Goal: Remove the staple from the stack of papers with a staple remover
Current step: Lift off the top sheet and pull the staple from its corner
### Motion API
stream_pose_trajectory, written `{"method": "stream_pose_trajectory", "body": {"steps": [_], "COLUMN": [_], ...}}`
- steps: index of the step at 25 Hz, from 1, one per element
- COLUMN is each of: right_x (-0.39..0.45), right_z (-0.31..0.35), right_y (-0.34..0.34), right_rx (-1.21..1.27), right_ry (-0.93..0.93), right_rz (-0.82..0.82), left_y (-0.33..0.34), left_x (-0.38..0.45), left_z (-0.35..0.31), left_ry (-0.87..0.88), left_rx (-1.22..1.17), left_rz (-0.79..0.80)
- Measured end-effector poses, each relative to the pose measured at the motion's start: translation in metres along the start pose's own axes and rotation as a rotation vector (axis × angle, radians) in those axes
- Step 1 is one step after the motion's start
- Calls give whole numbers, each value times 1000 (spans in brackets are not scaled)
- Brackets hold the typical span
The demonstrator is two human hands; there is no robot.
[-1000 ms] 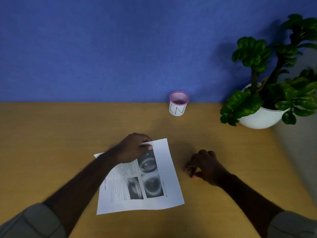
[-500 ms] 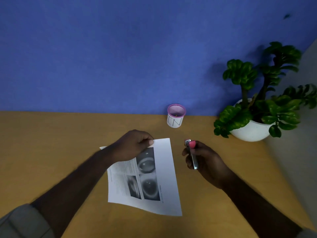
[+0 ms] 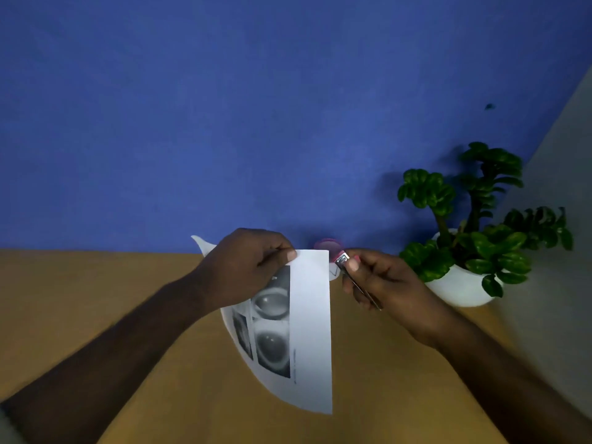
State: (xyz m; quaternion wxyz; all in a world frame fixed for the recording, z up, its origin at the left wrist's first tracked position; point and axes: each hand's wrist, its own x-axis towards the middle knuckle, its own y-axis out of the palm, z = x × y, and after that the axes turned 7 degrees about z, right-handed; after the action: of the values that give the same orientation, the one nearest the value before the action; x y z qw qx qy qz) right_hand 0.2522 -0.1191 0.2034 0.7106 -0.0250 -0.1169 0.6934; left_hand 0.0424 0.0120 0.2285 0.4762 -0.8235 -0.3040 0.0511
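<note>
Centre frame, left hand [image 3: 243, 267] pinches the papers [image 3: 309, 331] aloft, right hand [image 3: 381, 283] grips the staple remover [image 3: 342, 260] just beside their top corner; lining up, it next needs the tip under a staple I can't see.

We note stack of papers [image 3: 309, 328] now off desk [image 3: 80, 315], lifted and curling in left hand [image 3: 246, 270], thumb pinching top edge; a second ago it lay flat. Right hand [image 3: 381, 280] now raised, staple remover [image 3: 347, 267] pinched in it, metal tip just beside sheet's top right corner. Pink cup [image 3: 326, 244] now mostly hidden behind paper.
</note>
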Motion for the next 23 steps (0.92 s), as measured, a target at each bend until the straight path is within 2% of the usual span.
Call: {"method": "stream_pose_trajectory", "body": {"steps": [4, 7, 11, 18, 23], "right_x": [5, 9, 19, 37, 48], "right_z": [31, 48, 69, 90, 94], "right_y": [-4, -3, 2, 2, 3], "right_rx": [-133, -260, -270, -323, -380], "right_ry": [-127, -156, -185, -104, -74], "right_rz": [37, 31, 70, 125, 58], "left_y": [-23, -40, -56, -67, -69], "left_x": [-1, 3, 8, 19, 25], "left_z": [-15, -22, -26, -23, -18], "left_ry": [123, 170, 194, 253, 292], "left_rx": [118, 158, 150, 123, 119], "left_rz": [-65, -96, -93, -44, -57]}}
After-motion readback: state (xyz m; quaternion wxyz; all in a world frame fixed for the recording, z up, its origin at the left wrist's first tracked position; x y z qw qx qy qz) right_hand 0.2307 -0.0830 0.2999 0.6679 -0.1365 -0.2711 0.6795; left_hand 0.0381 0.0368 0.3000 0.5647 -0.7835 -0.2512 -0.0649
